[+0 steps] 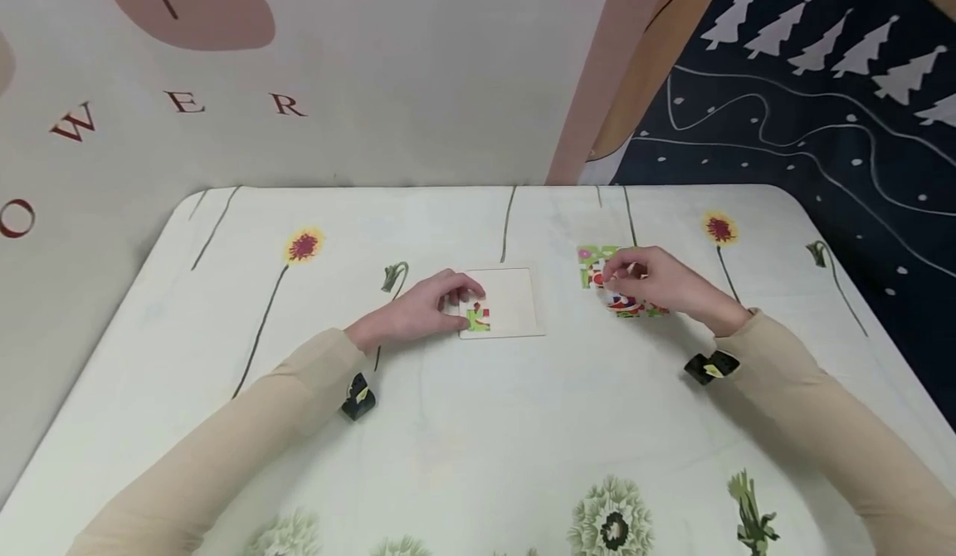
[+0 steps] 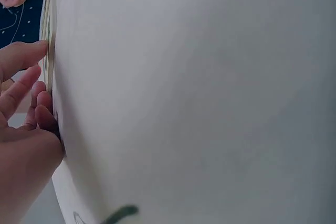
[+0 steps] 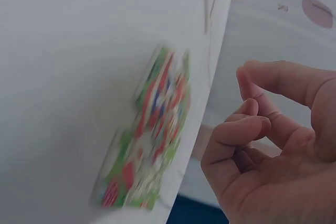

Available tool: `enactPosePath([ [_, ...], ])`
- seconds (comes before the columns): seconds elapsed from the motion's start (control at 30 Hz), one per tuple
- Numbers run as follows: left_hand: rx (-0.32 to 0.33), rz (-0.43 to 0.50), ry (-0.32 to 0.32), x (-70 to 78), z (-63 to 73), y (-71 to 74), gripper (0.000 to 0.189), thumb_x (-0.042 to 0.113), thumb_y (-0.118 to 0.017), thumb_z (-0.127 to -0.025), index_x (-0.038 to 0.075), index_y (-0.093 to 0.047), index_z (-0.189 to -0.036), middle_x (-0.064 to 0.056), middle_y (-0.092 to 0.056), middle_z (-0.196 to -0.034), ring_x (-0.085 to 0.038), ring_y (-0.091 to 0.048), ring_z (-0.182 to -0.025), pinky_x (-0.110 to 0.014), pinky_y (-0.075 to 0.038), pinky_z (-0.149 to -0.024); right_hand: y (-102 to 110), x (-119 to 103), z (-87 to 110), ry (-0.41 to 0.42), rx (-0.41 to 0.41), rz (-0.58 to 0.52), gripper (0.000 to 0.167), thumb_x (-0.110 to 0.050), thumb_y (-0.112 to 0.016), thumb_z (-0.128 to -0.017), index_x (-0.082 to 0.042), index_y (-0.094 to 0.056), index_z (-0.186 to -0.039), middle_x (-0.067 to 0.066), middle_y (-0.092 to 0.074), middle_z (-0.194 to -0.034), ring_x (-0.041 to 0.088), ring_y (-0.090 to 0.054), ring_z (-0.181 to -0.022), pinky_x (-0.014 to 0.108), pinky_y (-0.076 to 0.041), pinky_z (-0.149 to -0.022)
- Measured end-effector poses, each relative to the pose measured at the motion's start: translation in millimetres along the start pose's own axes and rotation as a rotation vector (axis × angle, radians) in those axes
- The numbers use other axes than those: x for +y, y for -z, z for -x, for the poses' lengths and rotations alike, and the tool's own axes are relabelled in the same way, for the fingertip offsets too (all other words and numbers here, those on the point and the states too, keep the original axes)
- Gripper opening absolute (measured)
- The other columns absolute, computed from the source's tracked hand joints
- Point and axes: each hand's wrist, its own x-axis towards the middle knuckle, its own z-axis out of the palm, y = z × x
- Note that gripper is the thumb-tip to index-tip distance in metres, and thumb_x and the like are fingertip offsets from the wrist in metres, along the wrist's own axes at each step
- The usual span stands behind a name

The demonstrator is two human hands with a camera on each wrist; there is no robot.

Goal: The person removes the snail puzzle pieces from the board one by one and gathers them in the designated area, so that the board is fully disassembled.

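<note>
My left hand (image 1: 418,309) is at the left side of a pale, thin-rimmed puzzle board (image 1: 514,300). Its thumb touches the board's left edge while the fingers curve over the upper left part. Between thumb and fingers, a green, red and white puzzle piece (image 1: 479,319) lies in the lower left corner. Over a group of bright puzzle pieces (image 1: 590,272) to the right hovers my right hand (image 1: 657,278). The right wrist view shows the right hand's thumb and forefinger meeting at the tips, other fingers curled, nothing visible between them, beside the blurred pieces (image 3: 163,98).
The white tablecloth (image 1: 448,423) is printed with flowers and stems. Behind the table hangs a pale printed cloth (image 1: 418,91), with a dark blue cloth (image 1: 784,116) of white trees at the right. Black wrist devices sit at both sleeves.
</note>
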Motion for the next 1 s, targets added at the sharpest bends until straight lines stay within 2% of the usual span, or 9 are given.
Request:
enactPosePath([
  [0.2, 0.045, -0.024, 0.016, 0.2, -0.1, 7.3, 0.04, 0.005, -0.07, -0.088, 0.007, -0.061, -0.127, -0.011, -0.057, -0.109, -0.022, -0.052, -0.099, -0.031, -0.043, -0.087, -16.9, -14.5, -12.9, 0.089, -0.024, -0.026, 0.013, -0.011, -0.063, -0.095, -0.003, -0.067, -0.104, 0.01, -0.06, -0.097, 0.013, -0.047, -0.068, 0.026, -0.039, -0.057],
  [0.33, 0.077, -0.049, 0.015, 0.0, -2.2, 14.6, 0.037, 0.006, -0.071, -0.088, 0.007, -0.064, -0.124, -0.013, -0.058, -0.11, -0.024, -0.053, -0.102, -0.033, -0.042, -0.087, -28.7, -21.3, -20.6, 0.144, -0.03, -0.038, 0.011, -0.006, -0.063, -0.093, -0.003, -0.068, -0.102, 0.012, -0.064, -0.103, 0.013, -0.051, -0.069, 0.026, -0.041, -0.062],
  [0.43, 0.076, -0.059, 0.034, -1.2, -5.1, 19.0, 0.036, 0.008, -0.071, -0.089, 0.01, -0.067, -0.124, -0.012, -0.059, -0.115, -0.025, -0.052, -0.105, -0.034, -0.041, -0.089, -37.0, -26.0, -25.5, 0.178, -0.039, -0.056, 0.012, -0.004, -0.062, -0.091, -0.003, -0.068, -0.102, 0.015, -0.064, -0.106, 0.015, -0.057, -0.075, 0.028, -0.044, -0.07],
  [0.57, 0.054, -0.069, 0.054, -3.0, -10.3, 22.1, 0.034, 0.011, -0.071, -0.089, 0.013, -0.07, -0.124, -0.011, -0.06, -0.125, -0.026, -0.051, -0.115, -0.041, -0.041, -0.097, -48.0, -33.7, -30.0, 0.206, -0.078, -0.096, 0.016, -0.003, -0.062, -0.092, -0.001, -0.067, -0.107, 0.016, -0.064, -0.109, 0.017, -0.061, -0.083, 0.029, -0.047, -0.075],
  [0.73, -0.004, -0.067, 0.076, -5.8, -17.2, 23.1, 0.036, 0.012, -0.073, -0.087, 0.016, -0.071, -0.123, -0.014, -0.051, -0.133, -0.03, -0.042, -0.128, -0.052, -0.032, -0.11, -61.3, -44.0, -36.1, 0.201, -0.13, -0.109, 0.021, -0.004, -0.062, -0.092, -0.001, -0.065, -0.113, 0.014, -0.065, -0.107, 0.018, -0.058, -0.082, 0.028, -0.044, -0.071],
  [0.9, -0.053, -0.079, 0.109, -7.4, -19.9, 24.9, 0.04, 0.013, -0.072, -0.086, 0.02, -0.07, -0.125, -0.013, -0.044, -0.134, -0.031, -0.034, -0.129, -0.054, -0.028, -0.11, -72.4, -53.3, -42.5, 0.22, -0.168, -0.097, 0.024, -0.005, -0.062, -0.092, -0.001, -0.066, -0.116, 0.014, -0.065, -0.112, 0.018, -0.057, -0.083, 0.028, -0.045, -0.073],
  [1.0, -0.069, -0.08, 0.124, -7.5, -20.2, 25.1, 0.041, 0.014, -0.071, -0.087, 0.021, -0.069, -0.127, -0.012, -0.042, -0.134, -0.031, -0.032, -0.129, -0.055, -0.027, -0.11, -78.1, -57.7, -45.7, 0.232, -0.192, -0.085, 0.026, -0.005, -0.062, -0.092, -0.001, -0.066, -0.118, 0.014, -0.066, -0.116, 0.016, -0.057, -0.082, 0.027, -0.046, -0.069],
])
